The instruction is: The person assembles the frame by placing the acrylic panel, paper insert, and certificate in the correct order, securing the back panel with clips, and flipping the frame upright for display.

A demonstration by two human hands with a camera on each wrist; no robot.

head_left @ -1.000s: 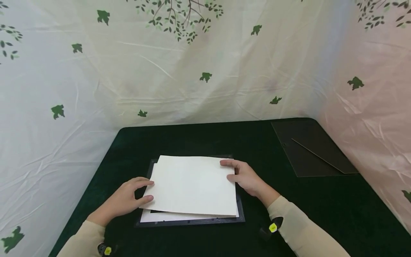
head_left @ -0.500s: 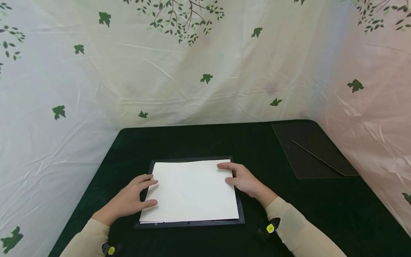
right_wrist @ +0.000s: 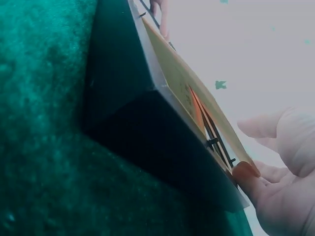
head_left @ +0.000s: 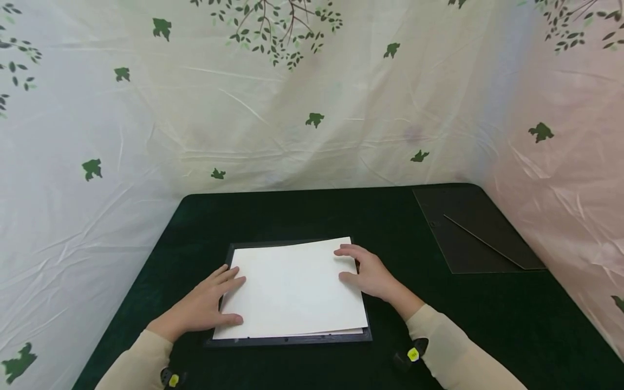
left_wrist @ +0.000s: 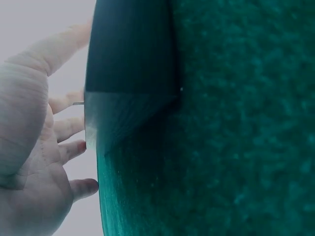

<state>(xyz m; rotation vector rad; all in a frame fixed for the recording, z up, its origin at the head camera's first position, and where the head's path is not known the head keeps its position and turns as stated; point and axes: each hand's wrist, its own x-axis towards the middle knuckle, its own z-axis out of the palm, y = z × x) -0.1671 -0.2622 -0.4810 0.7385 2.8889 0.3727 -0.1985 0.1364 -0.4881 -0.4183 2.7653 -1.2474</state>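
Observation:
A white sheet (head_left: 292, 292) lies over the dark picture frame (head_left: 292, 341), its right side raised above the left. My left hand (head_left: 207, 303) rests at the sheet's left edge with fingers and thumb spread fairly straight. At the right edge, my right hand (head_left: 372, 273) holds the sheet between thumb and fingers. The right wrist view shows a fingertip (right_wrist: 246, 174) at the lifted edge. Beneath the sheet there, a paper with orange and black print (right_wrist: 199, 108) shows inside the frame, along with small dark tabs (right_wrist: 212, 141) on its inner rim.
A dark flat panel (head_left: 468, 244) with a thin slanting strip (head_left: 478, 238) lies at the table's far right corner. Dark green cloth (head_left: 302, 216) covers the table. Pale leaf-printed curtains (head_left: 273, 146) hang behind and on both sides.
The sheet has come down leftward and nearer me into line with the frame, and its right side has risen again in the last half second. My left hand has moved right, further onto it.

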